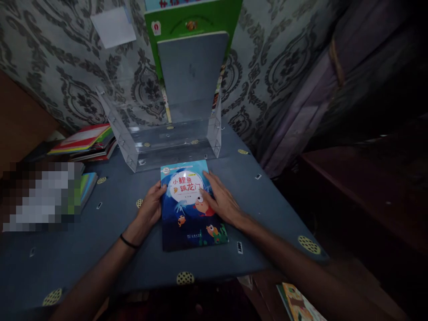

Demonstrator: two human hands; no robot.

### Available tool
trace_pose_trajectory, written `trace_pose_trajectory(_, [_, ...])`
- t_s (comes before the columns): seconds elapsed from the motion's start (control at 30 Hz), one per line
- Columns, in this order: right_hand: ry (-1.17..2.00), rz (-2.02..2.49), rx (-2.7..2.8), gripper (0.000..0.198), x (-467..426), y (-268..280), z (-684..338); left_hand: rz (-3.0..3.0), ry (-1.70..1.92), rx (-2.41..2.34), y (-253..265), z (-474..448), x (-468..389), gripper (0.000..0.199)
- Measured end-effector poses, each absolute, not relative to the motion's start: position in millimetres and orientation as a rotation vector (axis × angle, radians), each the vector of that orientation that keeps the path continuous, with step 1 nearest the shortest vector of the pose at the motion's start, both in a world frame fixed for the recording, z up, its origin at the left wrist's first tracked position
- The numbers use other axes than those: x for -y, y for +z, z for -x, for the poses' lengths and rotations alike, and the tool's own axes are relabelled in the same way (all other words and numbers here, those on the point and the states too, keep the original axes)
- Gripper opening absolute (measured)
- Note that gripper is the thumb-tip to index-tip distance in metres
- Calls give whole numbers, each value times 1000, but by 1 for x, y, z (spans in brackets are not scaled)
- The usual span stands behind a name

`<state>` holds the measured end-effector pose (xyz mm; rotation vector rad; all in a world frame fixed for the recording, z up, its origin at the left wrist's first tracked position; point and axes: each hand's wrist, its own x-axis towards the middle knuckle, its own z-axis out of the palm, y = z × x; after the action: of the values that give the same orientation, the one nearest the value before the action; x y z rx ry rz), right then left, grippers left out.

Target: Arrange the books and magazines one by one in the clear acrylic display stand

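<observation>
A blue picture book (180,223) with orange fish and a pale title circle on its cover is held closed between both hands, just over the table. My left hand (152,203) grips its left edge, fingers curled behind it and thumb at the side. On the other side, my right hand (222,200) clasps the right edge, thumb lying on the cover. Behind the book stands a clear acrylic rack (174,154). A grey-covered book (194,76) leans upright at the back of this rack, in front of a larger green book (174,26).
Several books (83,140) are stacked left of the rack. Nearer on the left lie more books (85,191), beside a blurred-out patch. A blue patterned cloth covers the table (267,214). Below its front edge sits a colourful book (297,303). A curtain (294,107) hangs at right.
</observation>
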<state>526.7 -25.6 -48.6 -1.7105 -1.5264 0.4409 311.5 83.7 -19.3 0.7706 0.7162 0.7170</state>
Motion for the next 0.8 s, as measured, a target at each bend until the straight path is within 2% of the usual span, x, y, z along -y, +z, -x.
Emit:
trace_pose_trajectory(0.13, [882, 1411, 1137, 86, 21, -41, -527, -821, 719, -679, -20, -309, -85, 38])
trace_pose_trajectory(0.2, [1126, 1243, 1010, 78, 20, -35, -528, -844, 730, -673, -18, -307, -86, 41])
trace_pose_trajectory(0.27, [1294, 1122, 1017, 61, 21, -26, -531, -868, 753, -672, -13, -306, -88, 42])
trace_pose_trajectory(0.37, [1349, 1057, 1145, 46, 20, -4, -539, -955, 830, -646, 6, -310, -92, 39])
trace_pose_trajectory(0.47, [1153, 1072, 1323, 41, 17, 28, -546, -1126, 1012, -548, 39, -315, -96, 37])
trace_pose_trajectory(0.57, [751, 1087, 1492, 26, 17, 58, -546, -1358, 1231, -387, 77, -314, -98, 39])
trace_pose_trajectory(0.63, [465, 1089, 1582, 19, 20, 64, -544, -1475, 1304, -305, 92, -304, -97, 31])
trace_pose_trajectory(0.73, [193, 1071, 1683, 27, 29, 41, -543, -1748, 1141, -213, 89, -278, -96, 24])
trace_pose_trajectory(0.8, [104, 1089, 1768, 36, 35, 11, -545, -2002, 895, -181, 69, -260, -94, 32])
